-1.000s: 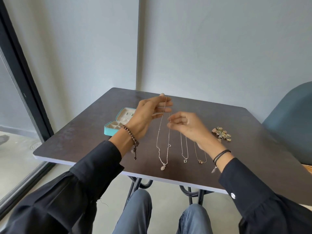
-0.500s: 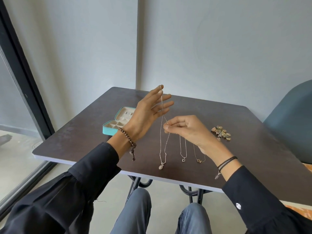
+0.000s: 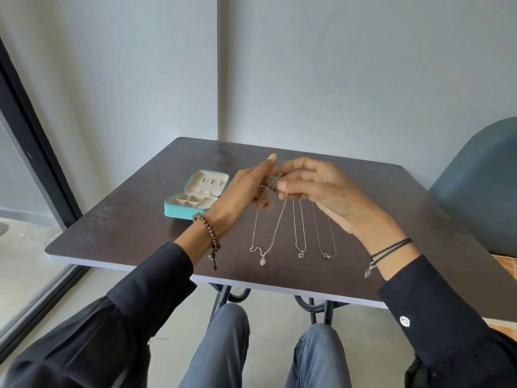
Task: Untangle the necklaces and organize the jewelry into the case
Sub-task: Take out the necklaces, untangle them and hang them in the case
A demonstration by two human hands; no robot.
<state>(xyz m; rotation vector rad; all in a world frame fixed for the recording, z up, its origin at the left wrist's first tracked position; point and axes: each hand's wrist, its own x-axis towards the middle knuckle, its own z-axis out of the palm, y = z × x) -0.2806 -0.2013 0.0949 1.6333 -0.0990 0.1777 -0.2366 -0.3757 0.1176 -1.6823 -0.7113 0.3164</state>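
Note:
Three thin necklaces are on the dark table. The left silver necklace, with an oval pendant, has its upper end lifted. My left hand and my right hand meet above the table and both pinch that upper end. Its lower loop and pendant lie on the table. A second necklace with a small heart pendant and a third gold necklace lie flat to the right, their upper ends hidden under my right hand. An open teal jewelry case sits to the left.
A blue chair stands at the table's right side. A dark window frame runs along the left. Grey walls meet in a corner behind the table. My knees are under the near table edge.
My left hand has come down from its raised position and my right hand has moved up and left to meet it. The left necklace's loop and pendant now rest slack on the table.

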